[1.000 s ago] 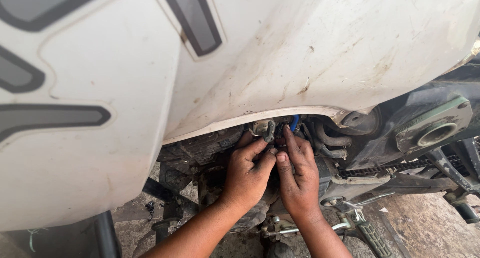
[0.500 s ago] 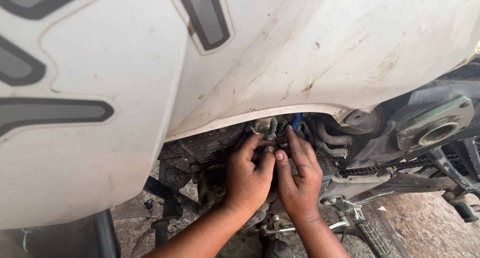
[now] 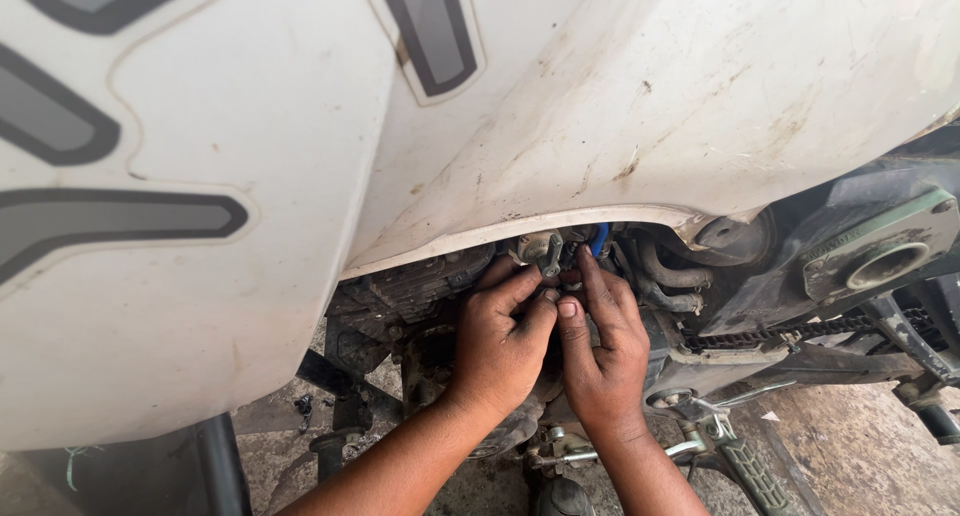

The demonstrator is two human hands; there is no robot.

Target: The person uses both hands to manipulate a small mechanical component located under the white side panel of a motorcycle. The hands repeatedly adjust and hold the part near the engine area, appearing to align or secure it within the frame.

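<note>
- Fingers [image 3: 528, 294] of the left hand [image 3: 500, 341] and right hand [image 3: 605, 351] pinch together on a small grimy metal fitting [image 3: 547, 251] under the white fuel tank [image 3: 620, 106].
- It looks rigid, greasy, slippery; best gripped by its body.
- Grey-black arrow-shaped decals [image 3: 120, 216] mark the tank's left side.

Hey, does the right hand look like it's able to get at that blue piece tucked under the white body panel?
Probably yes. The right hand already has its fingertips just below the blue piece, with nothing between them. The white panel overhangs closely, so room looks tight.
</note>
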